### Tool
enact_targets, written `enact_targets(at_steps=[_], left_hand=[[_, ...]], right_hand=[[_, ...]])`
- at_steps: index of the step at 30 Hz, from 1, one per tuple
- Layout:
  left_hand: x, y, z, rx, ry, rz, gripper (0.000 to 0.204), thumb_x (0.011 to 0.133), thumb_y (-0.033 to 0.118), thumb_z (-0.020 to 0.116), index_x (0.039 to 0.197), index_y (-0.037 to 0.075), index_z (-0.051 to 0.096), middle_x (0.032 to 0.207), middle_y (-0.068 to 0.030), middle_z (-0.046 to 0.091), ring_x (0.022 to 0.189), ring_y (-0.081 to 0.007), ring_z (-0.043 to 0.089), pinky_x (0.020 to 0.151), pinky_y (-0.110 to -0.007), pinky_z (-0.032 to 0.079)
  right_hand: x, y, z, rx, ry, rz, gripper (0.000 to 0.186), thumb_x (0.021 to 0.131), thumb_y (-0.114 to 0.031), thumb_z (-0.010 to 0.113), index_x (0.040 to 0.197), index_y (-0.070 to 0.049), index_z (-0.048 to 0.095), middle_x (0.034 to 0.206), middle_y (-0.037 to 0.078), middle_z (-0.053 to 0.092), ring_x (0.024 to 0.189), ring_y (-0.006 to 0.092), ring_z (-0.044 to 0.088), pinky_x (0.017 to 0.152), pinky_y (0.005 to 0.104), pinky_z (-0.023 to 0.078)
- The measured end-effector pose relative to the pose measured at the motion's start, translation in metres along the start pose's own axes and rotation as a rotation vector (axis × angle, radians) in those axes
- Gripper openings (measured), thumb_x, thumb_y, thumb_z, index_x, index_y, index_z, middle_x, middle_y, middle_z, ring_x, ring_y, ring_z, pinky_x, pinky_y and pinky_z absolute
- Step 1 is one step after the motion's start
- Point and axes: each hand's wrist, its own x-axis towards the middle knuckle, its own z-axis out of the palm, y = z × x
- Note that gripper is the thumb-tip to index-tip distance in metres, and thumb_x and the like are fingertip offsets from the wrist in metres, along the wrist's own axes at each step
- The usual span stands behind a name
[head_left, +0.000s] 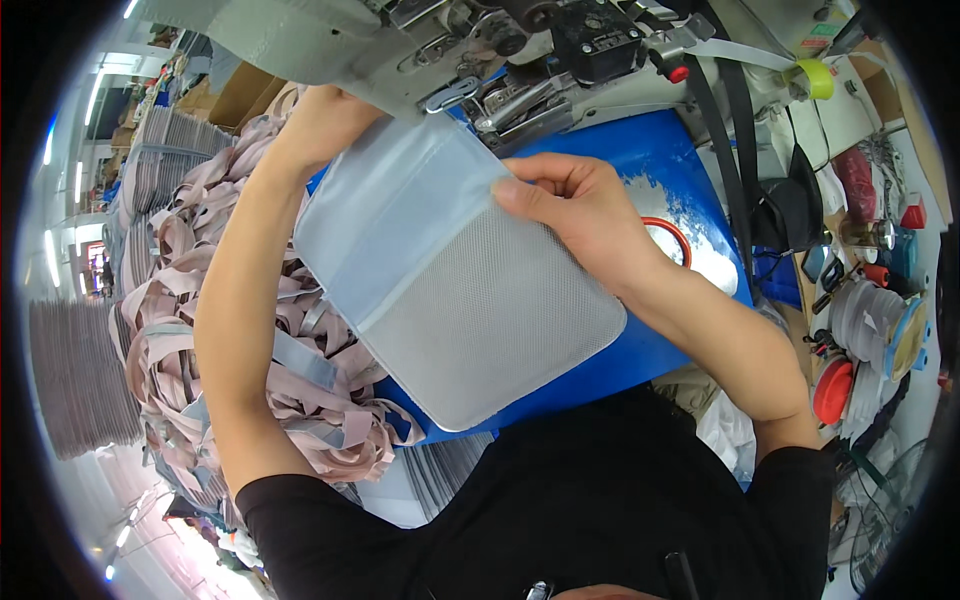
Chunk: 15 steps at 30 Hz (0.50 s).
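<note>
A flat grey fabric pouch [500, 310] with rounded corners lies tilted before me, part mesh and part smooth pale blue-grey cloth. Its far edge reaches under the head of a sewing machine [520, 85]. Thumb and fingers of my right hand [575, 200] pinch the pouch's right edge, close to the seam between cloth and mesh. My left hand [335, 120] is at the far left corner of the pouch, by the machine's arm. Its fingers are hidden behind the machine, so its grip does not show.
Below the pouch is a blue work surface [640, 140] with a worn patch and a red ring [670, 240]. Tangled pink and grey straps [170, 350] heap up on the left, near stacked grey panels [75, 380]. Black straps [735, 130] hang at right, near cluttered spools [860, 320].
</note>
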Motion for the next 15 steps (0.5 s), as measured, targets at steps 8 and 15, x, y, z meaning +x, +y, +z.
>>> enact_targets(at_steps=[8,15], left_hand=[[0.035,-0.038,0.0,0.132,0.007,0.119,0.042,0.088,0.015,0.076,0.127,0.003,0.068,0.122,-0.0141,0.07,0.112,-0.0281,0.064,0.097,-0.039,0.052],[0.019,-0.028,-0.002,0.608,0.072,0.206,0.047,0.086,0.016,0.075,0.13,0.004,0.066,0.127,-0.0205,0.066,0.118,-0.0363,0.063,0.1,-0.043,0.051]], right_hand=[[0.02,-0.003,0.0,0.066,0.079,-0.027,0.036,0.093,-0.02,0.079,0.117,0.007,0.073,0.098,0.01,0.075,0.085,0.0127,0.069,0.073,0.0266,0.054],[0.021,-0.004,0.012,0.043,0.094,-0.004,0.035,0.093,-0.023,0.079,0.112,0.006,0.074,0.098,0.009,0.075,0.084,0.0137,0.069,0.075,0.0274,0.055]])
